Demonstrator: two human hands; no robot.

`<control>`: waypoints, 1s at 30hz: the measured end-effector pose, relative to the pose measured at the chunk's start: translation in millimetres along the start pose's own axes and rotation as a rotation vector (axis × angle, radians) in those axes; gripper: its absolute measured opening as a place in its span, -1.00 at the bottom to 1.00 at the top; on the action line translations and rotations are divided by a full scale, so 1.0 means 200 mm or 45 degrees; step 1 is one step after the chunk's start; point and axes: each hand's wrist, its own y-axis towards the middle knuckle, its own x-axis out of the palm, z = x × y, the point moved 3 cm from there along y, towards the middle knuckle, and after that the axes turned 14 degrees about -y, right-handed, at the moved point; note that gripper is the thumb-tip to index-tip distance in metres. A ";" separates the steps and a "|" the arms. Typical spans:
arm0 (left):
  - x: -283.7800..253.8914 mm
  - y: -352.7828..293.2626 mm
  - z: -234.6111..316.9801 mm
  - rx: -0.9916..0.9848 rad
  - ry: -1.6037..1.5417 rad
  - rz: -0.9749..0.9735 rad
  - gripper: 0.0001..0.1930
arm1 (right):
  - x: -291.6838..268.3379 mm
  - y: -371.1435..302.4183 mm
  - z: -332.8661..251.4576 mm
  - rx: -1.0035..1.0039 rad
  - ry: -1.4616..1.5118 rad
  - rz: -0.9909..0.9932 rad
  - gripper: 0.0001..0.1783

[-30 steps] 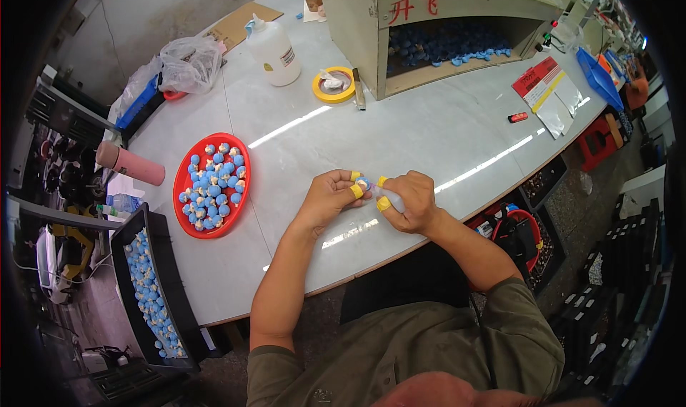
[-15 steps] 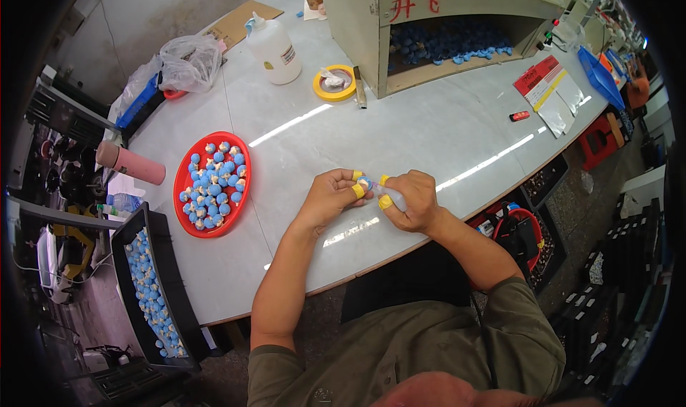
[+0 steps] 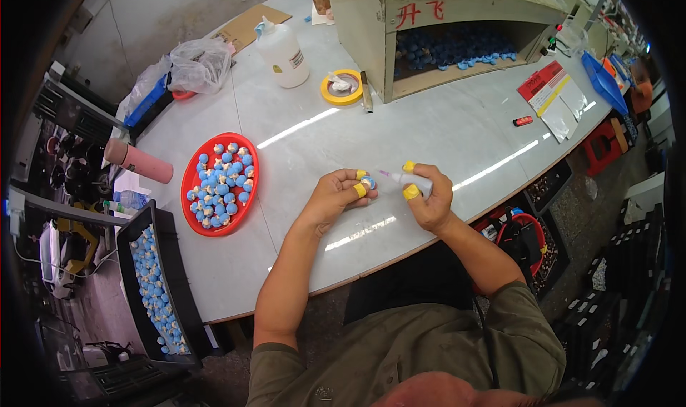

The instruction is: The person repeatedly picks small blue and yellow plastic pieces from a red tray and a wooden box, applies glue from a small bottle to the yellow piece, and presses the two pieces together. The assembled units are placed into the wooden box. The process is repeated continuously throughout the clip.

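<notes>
I saw balls in a bowl on the table, left of the left hand. Behind, tape lay between a bottle and a box.

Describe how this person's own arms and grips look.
Short olive-green sleeves leave both forearms bare. The left grip and right grip are gloveless, each with two yellow finger wraps.

blue ball | in left hand | translucent bottle | in right hand | pinkish nozzle leftward, near ball
</notes>
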 end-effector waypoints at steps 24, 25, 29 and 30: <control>0.00 0.01 0.01 0.015 -0.204 0.042 -0.66 | -1.26 0.07 1.05 0.911 -1.363 0.355 -0.49; 0.00 0.01 0.01 0.016 -0.219 0.050 -0.67 | -1.22 0.07 1.03 0.817 -1.342 0.407 -0.47; 0.00 0.00 0.03 0.019 -0.244 0.093 -0.71 | -1.01 0.14 0.70 0.406 -1.407 0.791 -0.60; 0.00 0.00 0.03 0.011 -0.240 0.097 -0.72 | -0.95 0.18 0.66 0.281 -1.250 0.699 -0.64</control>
